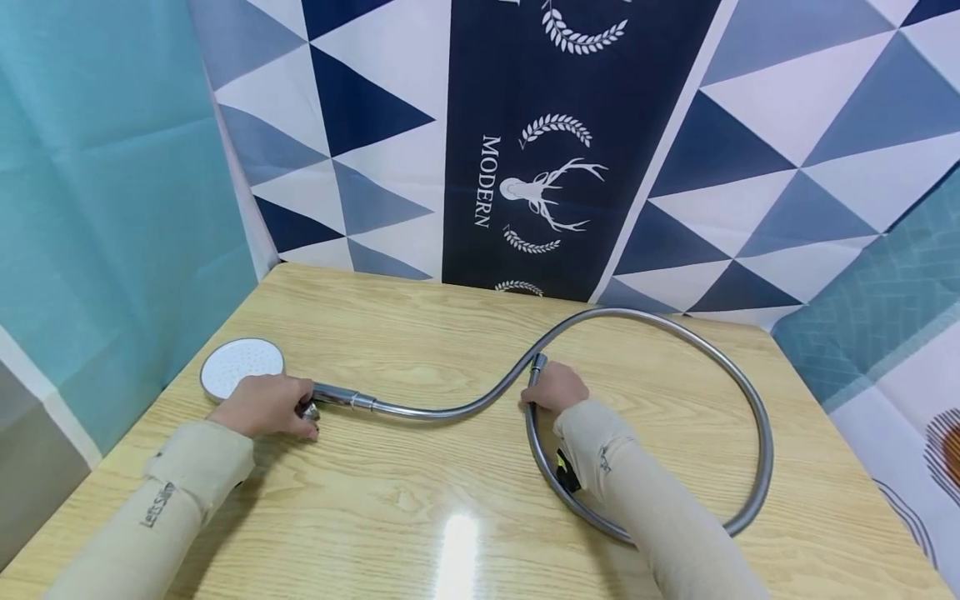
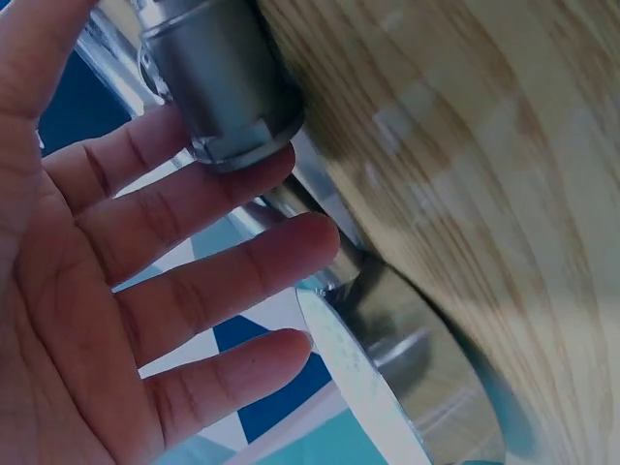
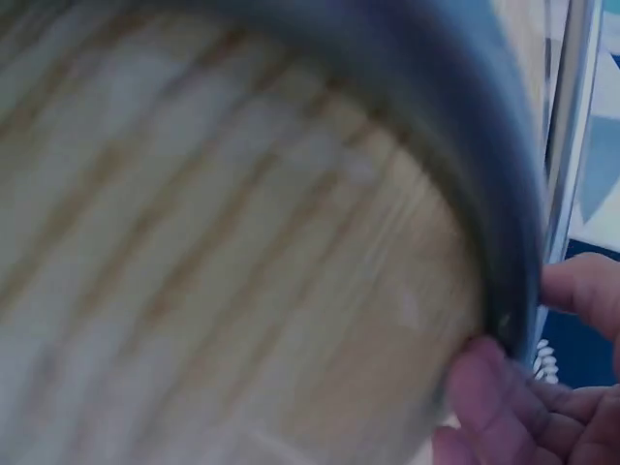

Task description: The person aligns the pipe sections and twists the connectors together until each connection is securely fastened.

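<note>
A shower head (image 1: 242,367) with a white round face lies at the left of the wooden table, its chrome handle (image 1: 333,395) joined to a long grey hose (image 1: 763,442). My left hand (image 1: 262,406) reaches over the handle. Between its thumb and fingers it pinches a small chrome cylindrical fitting (image 2: 228,87); the other fingers (image 2: 223,291) stretch out loosely, with the shower head behind them. My right hand (image 1: 557,387) pinches the hose between thumb and fingers just below its free end, where a metal connector (image 1: 538,362) sticks out.
From the handle the hose runs right and makes a wide loop on the table (image 1: 420,483). A patterned cloth (image 1: 390,125) hangs behind the table, with a teal curtain (image 1: 112,167) on the left. Light glares off the table's front.
</note>
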Demonstrator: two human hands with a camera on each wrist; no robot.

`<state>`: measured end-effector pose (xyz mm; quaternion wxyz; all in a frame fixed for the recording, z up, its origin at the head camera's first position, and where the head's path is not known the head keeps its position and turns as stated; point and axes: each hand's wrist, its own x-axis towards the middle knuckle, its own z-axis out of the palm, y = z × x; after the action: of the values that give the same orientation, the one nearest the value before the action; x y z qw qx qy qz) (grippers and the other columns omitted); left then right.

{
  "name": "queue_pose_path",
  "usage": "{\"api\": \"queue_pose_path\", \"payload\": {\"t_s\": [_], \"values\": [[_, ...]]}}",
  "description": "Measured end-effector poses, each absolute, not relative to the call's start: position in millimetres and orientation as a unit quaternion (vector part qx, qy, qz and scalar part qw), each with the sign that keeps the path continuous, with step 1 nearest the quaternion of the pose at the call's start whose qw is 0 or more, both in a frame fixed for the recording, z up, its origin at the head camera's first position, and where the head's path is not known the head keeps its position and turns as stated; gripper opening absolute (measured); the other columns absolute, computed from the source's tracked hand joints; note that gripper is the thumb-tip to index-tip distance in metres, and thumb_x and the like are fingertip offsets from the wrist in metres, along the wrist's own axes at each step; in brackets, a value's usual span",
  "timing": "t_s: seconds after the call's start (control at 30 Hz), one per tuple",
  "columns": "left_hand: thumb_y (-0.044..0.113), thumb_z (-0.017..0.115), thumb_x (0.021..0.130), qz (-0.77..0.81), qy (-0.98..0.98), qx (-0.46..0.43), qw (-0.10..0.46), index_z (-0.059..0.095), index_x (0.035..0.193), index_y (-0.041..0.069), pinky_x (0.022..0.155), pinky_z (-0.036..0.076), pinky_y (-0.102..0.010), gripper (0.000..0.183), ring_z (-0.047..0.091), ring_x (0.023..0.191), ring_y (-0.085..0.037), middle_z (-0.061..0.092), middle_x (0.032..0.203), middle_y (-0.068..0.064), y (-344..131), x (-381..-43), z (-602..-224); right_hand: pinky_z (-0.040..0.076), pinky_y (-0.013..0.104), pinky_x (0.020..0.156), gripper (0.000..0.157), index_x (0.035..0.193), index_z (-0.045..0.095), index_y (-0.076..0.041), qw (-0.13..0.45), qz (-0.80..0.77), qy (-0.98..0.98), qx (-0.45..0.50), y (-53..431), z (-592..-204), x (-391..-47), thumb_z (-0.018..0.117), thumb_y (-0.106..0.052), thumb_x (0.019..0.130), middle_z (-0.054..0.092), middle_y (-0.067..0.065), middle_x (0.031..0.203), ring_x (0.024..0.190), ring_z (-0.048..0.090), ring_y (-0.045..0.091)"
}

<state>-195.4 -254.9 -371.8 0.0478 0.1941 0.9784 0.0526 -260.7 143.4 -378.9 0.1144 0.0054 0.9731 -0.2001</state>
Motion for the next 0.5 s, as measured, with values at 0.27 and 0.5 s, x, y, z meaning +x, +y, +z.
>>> {"api": "queue_pose_path", "payload": {"t_s": [0.27, 0.5], "values": [[0.04, 0.083, 0.07, 0.069, 0.975, 0.2, 0.064, 0.048, 0.072, 0.015, 0.051, 0.036, -0.03, 0.043, 0.042, 0.057, -0.012, 0.046, 0.062, 0.005, -248, -202, -375, 0.031, 0.022, 0.041, 0.039, 0.049, 0.041, -0.015, 0.132, -0.157, 0.978, -0.032, 145, -370, -253, 0.069, -0.009, 0.077, 0.039, -0.004, 0.043, 0.039, 0.037, 0.01], [0.034, 0.078, 0.072, 0.069, 0.975, 0.202, 0.057, 0.046, 0.071, 0.015, 0.05, 0.033, -0.029, 0.037, 0.04, 0.055, -0.011, 0.044, 0.06, 0.005, -248, -209, -375, 0.027, 0.02, 0.039, 0.032, 0.05, 0.048, -0.012, 0.132, -0.202, 0.969, -0.051, 155, -357, -233, 0.066, -0.005, 0.075, 0.038, -0.005, 0.041, 0.038, 0.033, 0.008]]}}
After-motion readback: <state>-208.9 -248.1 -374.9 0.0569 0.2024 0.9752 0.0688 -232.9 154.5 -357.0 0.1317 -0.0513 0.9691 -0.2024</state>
